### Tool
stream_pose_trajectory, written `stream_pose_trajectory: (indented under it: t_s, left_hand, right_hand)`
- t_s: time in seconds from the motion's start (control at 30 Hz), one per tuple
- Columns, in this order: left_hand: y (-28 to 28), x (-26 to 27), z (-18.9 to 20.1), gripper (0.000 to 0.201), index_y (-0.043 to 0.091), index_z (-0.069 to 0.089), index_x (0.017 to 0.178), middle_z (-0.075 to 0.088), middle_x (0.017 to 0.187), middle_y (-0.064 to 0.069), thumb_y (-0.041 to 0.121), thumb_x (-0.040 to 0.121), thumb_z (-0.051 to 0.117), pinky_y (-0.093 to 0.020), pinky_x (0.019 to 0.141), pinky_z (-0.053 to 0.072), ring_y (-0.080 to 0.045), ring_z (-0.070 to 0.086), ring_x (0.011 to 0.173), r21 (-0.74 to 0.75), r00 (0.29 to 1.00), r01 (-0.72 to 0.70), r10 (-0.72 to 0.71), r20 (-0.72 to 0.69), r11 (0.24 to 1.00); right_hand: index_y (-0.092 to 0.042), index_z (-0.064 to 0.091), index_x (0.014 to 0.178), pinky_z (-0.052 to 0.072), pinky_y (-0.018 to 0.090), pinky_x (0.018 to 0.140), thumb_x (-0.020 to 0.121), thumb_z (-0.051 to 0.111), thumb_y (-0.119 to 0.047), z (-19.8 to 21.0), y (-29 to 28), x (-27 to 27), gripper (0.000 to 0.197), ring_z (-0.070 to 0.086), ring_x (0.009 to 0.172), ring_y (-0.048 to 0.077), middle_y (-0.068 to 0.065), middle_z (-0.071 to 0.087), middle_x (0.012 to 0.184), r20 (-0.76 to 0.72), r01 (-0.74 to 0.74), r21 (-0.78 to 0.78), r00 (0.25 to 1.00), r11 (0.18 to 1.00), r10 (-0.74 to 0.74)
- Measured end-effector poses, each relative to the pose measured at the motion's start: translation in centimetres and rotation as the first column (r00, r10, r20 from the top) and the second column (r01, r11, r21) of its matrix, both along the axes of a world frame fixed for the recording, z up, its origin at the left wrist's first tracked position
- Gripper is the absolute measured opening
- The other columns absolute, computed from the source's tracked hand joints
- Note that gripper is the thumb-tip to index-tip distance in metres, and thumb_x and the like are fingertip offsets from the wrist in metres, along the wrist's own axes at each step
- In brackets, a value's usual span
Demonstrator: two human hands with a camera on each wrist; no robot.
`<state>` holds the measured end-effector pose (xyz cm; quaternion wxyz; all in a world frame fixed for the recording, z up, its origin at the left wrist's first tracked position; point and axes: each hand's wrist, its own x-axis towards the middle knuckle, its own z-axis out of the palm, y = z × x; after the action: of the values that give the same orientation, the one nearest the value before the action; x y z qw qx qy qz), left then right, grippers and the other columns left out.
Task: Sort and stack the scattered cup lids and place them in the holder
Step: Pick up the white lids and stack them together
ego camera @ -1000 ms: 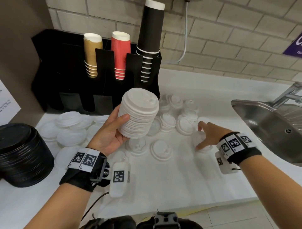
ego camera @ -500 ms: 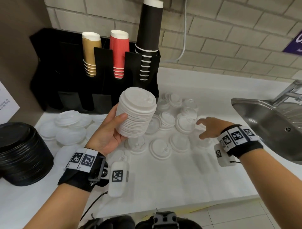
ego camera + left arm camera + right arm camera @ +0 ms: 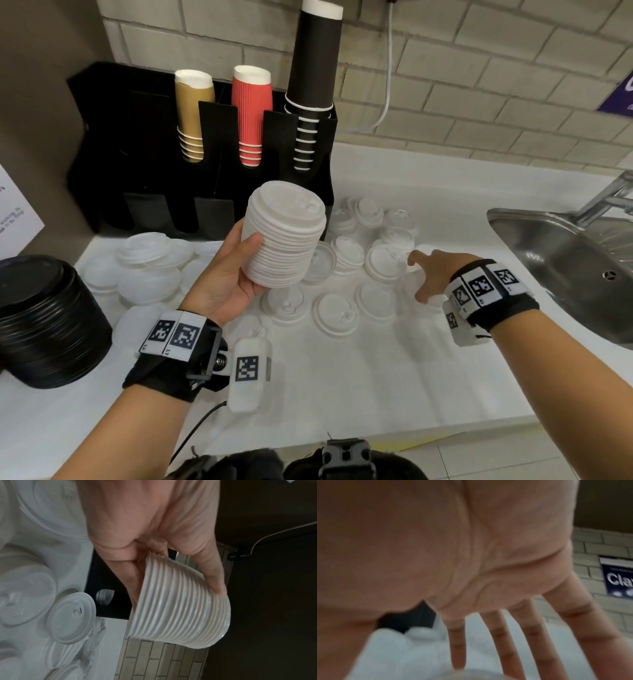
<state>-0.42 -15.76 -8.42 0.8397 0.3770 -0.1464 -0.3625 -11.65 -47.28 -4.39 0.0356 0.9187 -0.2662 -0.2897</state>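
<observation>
Left hand [image 3: 226,277] grips a tall stack of white lids [image 3: 284,236] upright above the desk [image 3: 342,387] in the head view, likely so each new lid can drop on top, while the right hand [image 3: 433,274] reaches with spread fingers over the loose lids [image 3: 387,262] lying near the black holder [image 3: 144,154]. From the left wrist, thumb and fingers wrap the ribbed stack's sides. From the right wrist, blurred straight fingers [image 3: 510,649] hold nothing.
</observation>
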Motion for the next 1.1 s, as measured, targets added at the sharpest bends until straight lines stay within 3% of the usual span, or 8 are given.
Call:
stream_pose_trajectory:
  t_s: [0.1,0.27,0.43,0.53,0.67,0.8,0.87,1.1]
  left_hand:
    - [-0.3,-0.1,0.0,0.105,0.031,0.05,0.137,0.058,0.139,-0.004,0.043,0.044,0.097,-0.037,0.082,0.06,-0.025,0.058,0.125,0.003,1.0,-0.01,0.01,0.006,1.0]
    - [-0.9,-0.4,0.2,0.109,0.027,0.043,0.144,0.055,0.142,-0.006,0.04,0.049,0.096,-0.036,0.082,0.059,-0.025,0.057,0.126,-0.028,0.999,-0.027,0.028,0.019,0.999]
    - [-1.9,-0.4,1.0,0.099,0.029,0.051,0.136,0.064,0.131,-0.001,0.04,0.048,0.096,-0.035,0.077,0.059,-0.022,0.062,0.119,-0.02,0.997,-0.064,0.065,0.041,0.998]
    - [-2.5,-0.5,1.8,0.101,0.027,0.047,0.14,0.062,0.132,-0.002,0.04,0.051,0.095,-0.036,0.076,0.059,-0.023,0.062,0.118,0.02,0.994,-0.084,0.082,0.065,0.996]
    - [-2.7,-0.8,2.0,0.086,0.028,0.048,0.139,0.061,0.133,-0.002,0.035,0.062,0.085,-0.035,0.075,0.059,-0.023,0.061,0.12,0.05,0.99,-0.093,0.087,0.112,0.994]
    - [-1.9,-1.4,1.2,0.087,0.028,0.048,0.138,0.064,0.128,0.001,0.034,0.06,0.085,-0.034,0.073,0.059,-0.021,0.064,0.115,0.07,0.985,-0.112,0.101,0.14,0.991]
    - [-1.6,-1.8,0.8,0.078,0.031,0.049,0.137,0.063,0.128,0.001,0.034,0.064,0.076,-0.034,0.071,0.059,-0.019,0.065,0.112,0.09,0.985,-0.112,0.098,0.146,0.99]
    - [-1.8,-2.2,0.4,0.071,0.039,0.059,0.125,0.064,0.125,0.0,0.037,0.059,0.085,-0.033,0.071,0.058,-0.019,0.067,0.109,0.1,0.988,-0.079,0.064,0.143,0.992]
  right_hand:
    - [-0.035,0.027,0.136,0.047,0.035,0.074,0.072,0.074,-0.04,2.5,0.9,0.3,0.08,0.055,0.093,0.024,-0.001,0.043,0.11,0.087,-0.039,0.036,0.996,0.999,0.035]
    - [-0.045,0.035,0.124,0.048,0.03,0.081,0.074,0.076,-0.037,6.8,3.8,0.5,0.065,0.06,0.095,0.02,-0.003,0.049,0.116,0.376,-0.205,0.415,0.926,0.887,0.038]
    - [-0.037,0.047,0.116,0.05,0.02,0.076,0.076,0.078,-0.022,7.5,7.7,0.6,0.053,0.061,0.092,0.015,-0.006,0.055,0.111,0.783,-0.484,0.583,0.55,0.653,-0.291]
    - [-0.034,0.048,0.114,0.051,0.019,0.077,0.075,0.076,-0.025,6.8,10.1,1.0,0.049,0.06,0.087,0.007,-0.009,0.058,0.108,0.814,-0.594,0.577,0.361,0.56,-0.455]
    - [-0.036,0.054,0.109,0.051,0.019,0.077,0.074,0.072,-0.03,5.7,12.3,1.4,0.04,0.062,0.094,0.011,-0.011,0.057,0.113,0.795,-0.623,0.559,0.216,0.546,-0.567]
    - [-0.033,0.061,0.107,0.052,0.021,0.075,0.077,0.069,-0.031,5.0,13.0,1.7,0.031,0.061,0.1,0.017,-0.005,0.054,0.121,0.846,-0.608,0.502,0.199,0.615,-0.494]
    - [-0.034,0.064,0.105,0.05,0.019,0.077,0.078,0.068,-0.029,4.9,13.3,1.8,0.028,0.058,0.104,0.011,-0.006,0.053,0.118,0.872,-0.611,0.471,0.214,0.637,-0.44]
    - [-0.026,0.069,0.091,0.039,0.009,0.078,0.071,0.066,-0.021,5.0,14.0,1.8,0.02,0.051,0.1,-0.007,-0.004,0.055,0.112,0.913,-0.635,0.404,0.244,0.658,-0.326]
